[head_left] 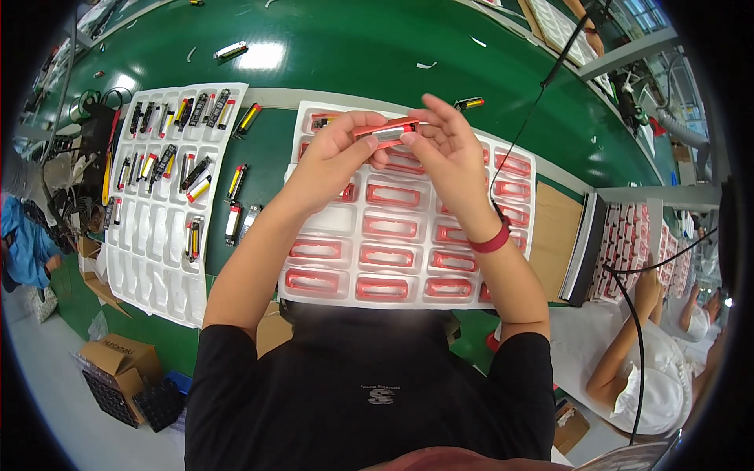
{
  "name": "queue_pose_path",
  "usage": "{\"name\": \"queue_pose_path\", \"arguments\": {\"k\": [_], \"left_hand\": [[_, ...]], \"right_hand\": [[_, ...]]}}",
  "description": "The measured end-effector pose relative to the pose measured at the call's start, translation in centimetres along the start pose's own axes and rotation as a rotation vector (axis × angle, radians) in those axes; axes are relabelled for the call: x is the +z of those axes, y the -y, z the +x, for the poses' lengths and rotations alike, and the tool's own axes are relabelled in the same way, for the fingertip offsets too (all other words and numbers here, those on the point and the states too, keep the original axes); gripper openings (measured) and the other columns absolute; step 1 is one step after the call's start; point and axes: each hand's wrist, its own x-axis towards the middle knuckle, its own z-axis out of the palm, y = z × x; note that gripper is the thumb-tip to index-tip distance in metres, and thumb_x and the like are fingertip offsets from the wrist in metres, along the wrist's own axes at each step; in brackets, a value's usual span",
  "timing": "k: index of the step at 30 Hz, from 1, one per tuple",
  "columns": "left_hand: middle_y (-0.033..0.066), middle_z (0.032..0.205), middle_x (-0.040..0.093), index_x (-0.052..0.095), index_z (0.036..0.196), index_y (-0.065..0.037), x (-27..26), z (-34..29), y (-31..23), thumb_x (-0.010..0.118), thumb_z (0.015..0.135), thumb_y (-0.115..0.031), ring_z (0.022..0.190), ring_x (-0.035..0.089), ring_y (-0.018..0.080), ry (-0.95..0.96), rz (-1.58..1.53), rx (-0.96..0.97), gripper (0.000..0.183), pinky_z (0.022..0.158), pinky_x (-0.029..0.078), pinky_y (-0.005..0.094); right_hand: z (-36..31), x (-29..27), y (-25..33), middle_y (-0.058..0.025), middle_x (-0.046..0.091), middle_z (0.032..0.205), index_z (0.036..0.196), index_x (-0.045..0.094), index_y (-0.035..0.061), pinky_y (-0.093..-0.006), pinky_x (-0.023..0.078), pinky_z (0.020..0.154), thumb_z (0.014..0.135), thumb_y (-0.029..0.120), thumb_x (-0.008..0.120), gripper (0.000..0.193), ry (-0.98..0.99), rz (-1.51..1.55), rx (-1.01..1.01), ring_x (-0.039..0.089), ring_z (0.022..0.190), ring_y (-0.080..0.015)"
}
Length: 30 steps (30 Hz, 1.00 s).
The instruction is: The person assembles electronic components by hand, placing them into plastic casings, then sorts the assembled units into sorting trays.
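Note:
Above the far part of a white moulded tray [330, 220], both hands hold a red plastic frame [397, 123] with a silver battery cell [386, 134] lying in it. My left hand [334, 157] pinches its left end between thumb and fingers. My right hand [449, 149] has its thumb pressed on the right end, its other fingers partly spread behind. Red frames [390, 257] sit in most of the tray's compartments under my hands. A battery piece [322, 121] lies in the far left compartment. My hands and forearms hide part of the tray.
To the left, another white tray [135, 255] holds several battery cells with small boards [163, 163]. Loose cells [238, 182] lie between the trays and on the green table [330, 55]. A black cable [518, 129] hangs near my right wrist. A co-worker's arm [628, 337] is at right.

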Motion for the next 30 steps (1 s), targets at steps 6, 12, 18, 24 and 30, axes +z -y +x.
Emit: {"name": "queue_pose_path", "arguments": {"k": [6, 12, 18, 24, 30], "left_hand": [[0.0081, 0.103, 0.067, 0.045, 0.144, 0.003, 0.8, -0.2, -0.6, 0.048, 0.105, -0.006, 0.093, 0.063, 0.0121, 0.005, 0.048, 0.01, 0.04, 0.088, 0.053, 0.0285], [0.0085, 0.11, 0.066, 0.041, 0.149, 0.002, 0.3, 0.3, -0.1, 0.045, 0.106, -0.006, 0.097, 0.063, 0.0133, 0.058, -0.182, -0.038, 0.044, 0.091, 0.052, 0.0299], [0.0092, 0.115, 0.064, 0.041, 0.146, -0.002, 0.9, -0.1, -0.1, 0.051, 0.105, -0.007, 0.097, 0.061, 0.0126, -0.128, -0.092, 0.054, 0.043, 0.091, 0.052, 0.0299], [0.0068, 0.12, 0.064, 0.05, 0.14, -0.005, 1.2, 0.1, -0.4, 0.055, 0.105, -0.014, 0.103, 0.062, 0.012, 0.013, -0.124, 0.015, 0.037, 0.091, 0.052, 0.0288], [0.0079, 0.126, 0.062, 0.05, 0.138, -0.006, 0.9, 0.2, 0.2, 0.053, 0.106, -0.02, 0.11, 0.061, 0.0155, 0.029, -0.171, -0.005, 0.034, 0.094, 0.051, 0.0331]], "right_hand": [[0.7, -1.6, 1.0, -0.0121, 0.067, 0.114, 0.129, 0.058, -0.0063, -0.0273, 0.057, 0.089, 0.092, 0.002, 0.073, 0.041, 0.173, 0.068, 0.23, 0.067, 0.1, -0.0141], [0.0, -0.2, 0.1, -0.0124, 0.067, 0.113, 0.112, 0.064, -0.006, -0.0277, 0.058, 0.086, 0.091, 0.004, 0.075, 0.026, 0.012, 0.3, 0.07, 0.069, 0.098, -0.0157], [-0.1, 0.7, -2.2, -0.0097, 0.065, 0.113, 0.102, 0.062, -0.0035, -0.0291, 0.061, 0.081, 0.088, 0.006, 0.079, 0.024, 0.056, 0.02, -0.01, 0.071, 0.096, -0.0181], [-0.6, 1.2, 0.0, -0.0122, 0.061, 0.119, 0.107, 0.063, -0.001, -0.0317, 0.058, 0.084, 0.086, 0.005, 0.079, 0.027, 0.038, 0.056, -0.109, 0.068, 0.1, -0.0201], [-0.3, -0.9, 1.7, -0.0123, 0.066, 0.109, 0.103, 0.068, 0.0035, -0.0401, 0.053, 0.079, 0.075, 0.012, 0.08, 0.031, 0.04, -0.791, -0.82, 0.065, 0.092, -0.0284]]}}
